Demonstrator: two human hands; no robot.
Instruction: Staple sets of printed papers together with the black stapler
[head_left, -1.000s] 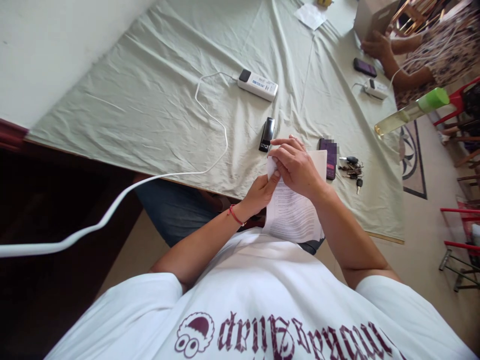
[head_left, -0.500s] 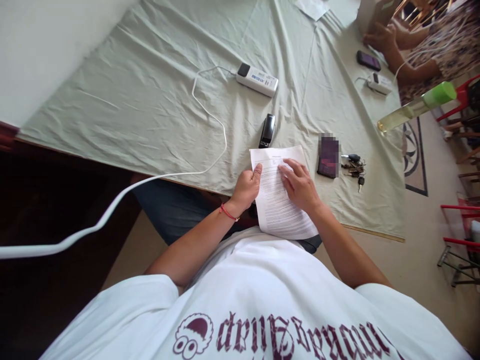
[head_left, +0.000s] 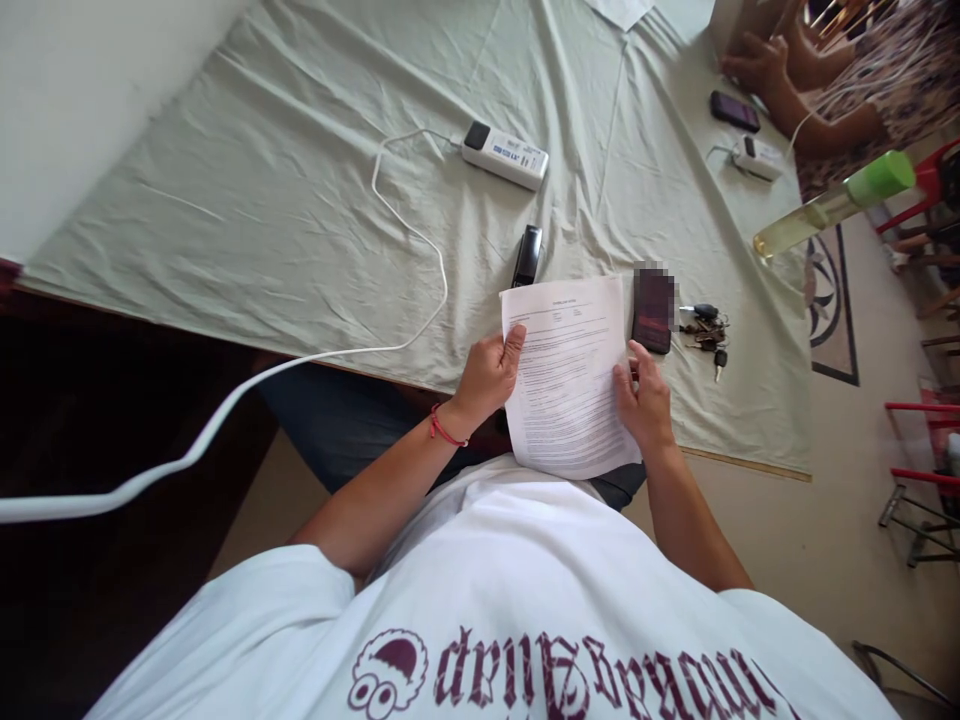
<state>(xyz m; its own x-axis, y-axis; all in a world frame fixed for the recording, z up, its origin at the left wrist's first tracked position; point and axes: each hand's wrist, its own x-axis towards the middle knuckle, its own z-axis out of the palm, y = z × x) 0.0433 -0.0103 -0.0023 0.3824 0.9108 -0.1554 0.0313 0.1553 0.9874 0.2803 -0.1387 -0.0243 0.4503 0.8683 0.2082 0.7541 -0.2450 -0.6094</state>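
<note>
White paper (head_left: 566,385) runs lengthwise away from me between my left hand (head_left: 487,376), which pinches one long edge, and my right hand (head_left: 646,402), curled at the other, its grip unclear.

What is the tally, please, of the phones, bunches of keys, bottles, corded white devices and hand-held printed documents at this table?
Phones: 2 (near phone, far phone)
Bunch of keys: 1
Bottle: 1
Corded white devices: 2 (near device, far device)
Printed document: 1
Total: 7
</note>
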